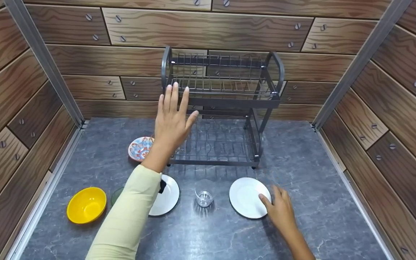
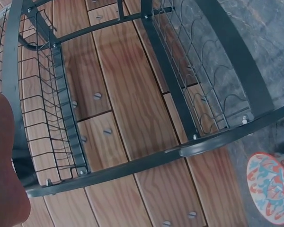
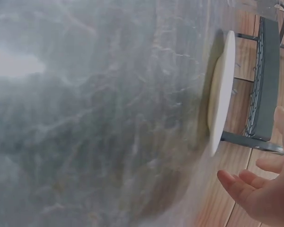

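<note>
My left hand (image 1: 172, 122) is held up with its fingers straight and spread, in front of the left side of a two-tier dark dish rack (image 1: 229, 103). It holds nothing; in the left wrist view only part of the hand (image 2: 7, 165) shows beside the rack's frame (image 2: 118, 170). Lower right, my right hand (image 1: 282, 211) hovers at the right rim of a white plate (image 1: 247, 198), its thumb over the plate's edge. A gap separates the relaxed fingers (image 3: 241, 184) from the plate (image 3: 222, 94) in the right wrist view.
A clear glass (image 1: 204, 198) stands between the right plate and another white plate (image 1: 168, 196) bearing a black patch. My left sleeve partly covers that plate and a greenish dish (image 1: 116, 196). A yellow bowl (image 1: 86, 205) sits far left; a patterned bowl (image 1: 140, 148) is left of the rack.
</note>
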Demonstrator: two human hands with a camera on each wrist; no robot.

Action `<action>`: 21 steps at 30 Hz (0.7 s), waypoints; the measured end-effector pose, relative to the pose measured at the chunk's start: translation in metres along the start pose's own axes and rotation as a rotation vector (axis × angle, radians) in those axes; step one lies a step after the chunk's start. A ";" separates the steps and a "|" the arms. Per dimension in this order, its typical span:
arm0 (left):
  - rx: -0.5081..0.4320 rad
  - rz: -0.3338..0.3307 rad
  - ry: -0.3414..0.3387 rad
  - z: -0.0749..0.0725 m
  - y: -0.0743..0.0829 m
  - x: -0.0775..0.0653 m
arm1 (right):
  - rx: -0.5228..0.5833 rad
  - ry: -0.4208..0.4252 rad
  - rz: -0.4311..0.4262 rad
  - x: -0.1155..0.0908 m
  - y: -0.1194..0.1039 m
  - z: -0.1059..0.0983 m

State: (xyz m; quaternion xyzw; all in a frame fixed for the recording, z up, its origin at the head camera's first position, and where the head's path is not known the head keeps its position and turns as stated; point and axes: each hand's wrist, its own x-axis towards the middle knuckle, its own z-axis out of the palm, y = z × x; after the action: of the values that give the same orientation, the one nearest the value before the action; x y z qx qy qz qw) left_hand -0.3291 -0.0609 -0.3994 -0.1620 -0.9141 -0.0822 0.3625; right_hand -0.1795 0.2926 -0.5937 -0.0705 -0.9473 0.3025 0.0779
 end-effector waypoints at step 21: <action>-0.015 0.046 -0.025 0.006 0.002 0.025 | 0.034 -0.076 0.110 -0.005 0.013 0.010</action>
State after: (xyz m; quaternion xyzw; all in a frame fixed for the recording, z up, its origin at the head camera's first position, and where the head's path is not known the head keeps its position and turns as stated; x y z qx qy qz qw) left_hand -0.3493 -0.0514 -0.3865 -0.1868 -0.9139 -0.0789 0.3516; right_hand -0.1759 0.2967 -0.6102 -0.1094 -0.9390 0.3250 0.0263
